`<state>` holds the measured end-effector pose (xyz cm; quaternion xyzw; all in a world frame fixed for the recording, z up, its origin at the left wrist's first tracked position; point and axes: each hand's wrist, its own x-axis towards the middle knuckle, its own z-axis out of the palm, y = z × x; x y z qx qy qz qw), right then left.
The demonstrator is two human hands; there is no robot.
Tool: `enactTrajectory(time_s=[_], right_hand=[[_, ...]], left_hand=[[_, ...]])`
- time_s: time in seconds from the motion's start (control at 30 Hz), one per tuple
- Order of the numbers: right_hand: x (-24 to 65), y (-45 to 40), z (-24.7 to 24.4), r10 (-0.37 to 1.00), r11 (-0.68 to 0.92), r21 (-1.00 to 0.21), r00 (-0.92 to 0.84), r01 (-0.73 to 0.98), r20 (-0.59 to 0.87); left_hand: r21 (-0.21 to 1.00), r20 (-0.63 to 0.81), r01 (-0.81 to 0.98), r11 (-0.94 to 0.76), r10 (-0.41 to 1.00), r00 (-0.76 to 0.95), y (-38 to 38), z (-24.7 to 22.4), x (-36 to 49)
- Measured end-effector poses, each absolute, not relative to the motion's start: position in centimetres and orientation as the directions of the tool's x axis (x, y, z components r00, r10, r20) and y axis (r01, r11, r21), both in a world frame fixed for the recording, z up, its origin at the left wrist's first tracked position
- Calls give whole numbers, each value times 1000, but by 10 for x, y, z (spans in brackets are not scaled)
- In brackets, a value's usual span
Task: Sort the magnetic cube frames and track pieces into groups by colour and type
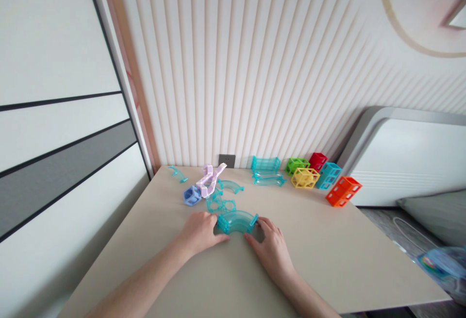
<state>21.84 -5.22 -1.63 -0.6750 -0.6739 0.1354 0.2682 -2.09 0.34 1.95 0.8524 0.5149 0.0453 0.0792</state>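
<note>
Stacked curved pieces of see-through teal track (238,222) lie on the table in front of me. My left hand (201,232) is closed round their left end, its thumb along the near side. At the right end, my right hand (272,246) grips with the thumb in front and the fingers behind. Just beyond are flat teal pieces with round holes (221,205) and a single teal curved track (231,186). A blue open-frame block (191,195) and a lilac angled piece (209,182) stand behind my left hand.
Straight teal tracks (267,164) lie near the wall. To the right stand green (296,165), yellow (305,177), red (318,161), teal (328,175) and orange (343,191) frame blocks. A small teal piece (178,174) lies far left. A wall socket (227,160) sits behind the table (313,255).
</note>
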Motion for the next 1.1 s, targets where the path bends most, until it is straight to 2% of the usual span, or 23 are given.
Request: enactTrajectory(time_s=[1.1], right_hand=[[229, -50, -18, 982, 37, -537, 70, 843, 177]], left_hand=[[207, 14, 866, -455, 886, 463, 3, 12, -22]])
